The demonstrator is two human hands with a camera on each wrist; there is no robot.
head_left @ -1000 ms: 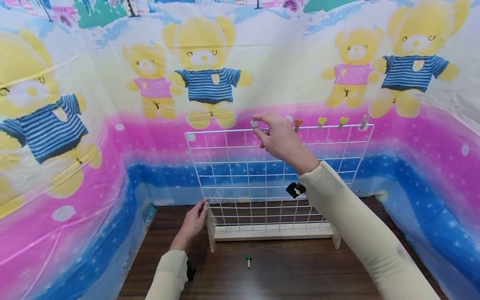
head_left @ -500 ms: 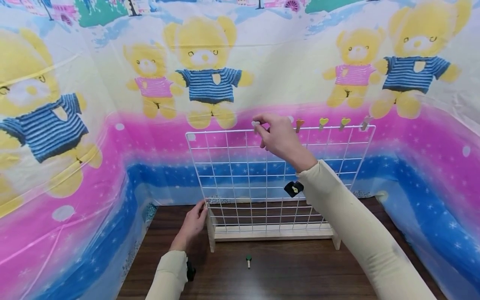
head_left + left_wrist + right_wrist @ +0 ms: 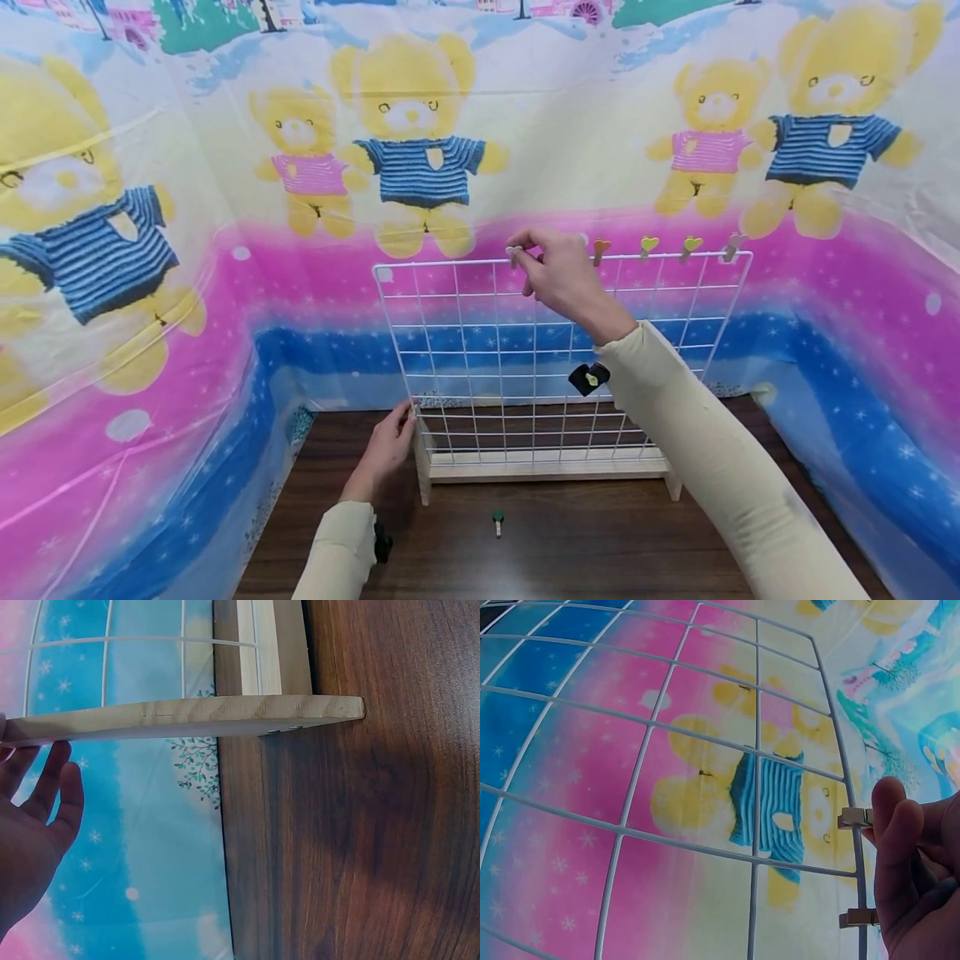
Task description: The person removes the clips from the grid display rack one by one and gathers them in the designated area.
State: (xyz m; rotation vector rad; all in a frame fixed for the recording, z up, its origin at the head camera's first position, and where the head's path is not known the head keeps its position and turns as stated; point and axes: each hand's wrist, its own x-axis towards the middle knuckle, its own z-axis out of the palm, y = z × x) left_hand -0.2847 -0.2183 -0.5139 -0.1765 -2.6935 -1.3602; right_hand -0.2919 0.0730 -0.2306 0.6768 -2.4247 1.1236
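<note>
My right hand pinches a small clothespin with a white heart between thumb and fingertips, at the top wire of a white grid panel. The right wrist view shows this wooden clothespin across the rim wire, with a second clothespin beside it, partly behind the hand. My left hand holds the left upright of the wooden stand that carries the panel. In the left wrist view its fingers lie against the upright's edge.
Along the top wire to the right sit an orange heart clothespin, two yellow heart ones and a pale one. A green-topped clothespin lies on the dark wooden table. A bear-print cloth surrounds the table.
My right thumb and forefinger have come closer together on the white heart clothespin, which now looks flatter from above. The left hand has stayed on the upright.
</note>
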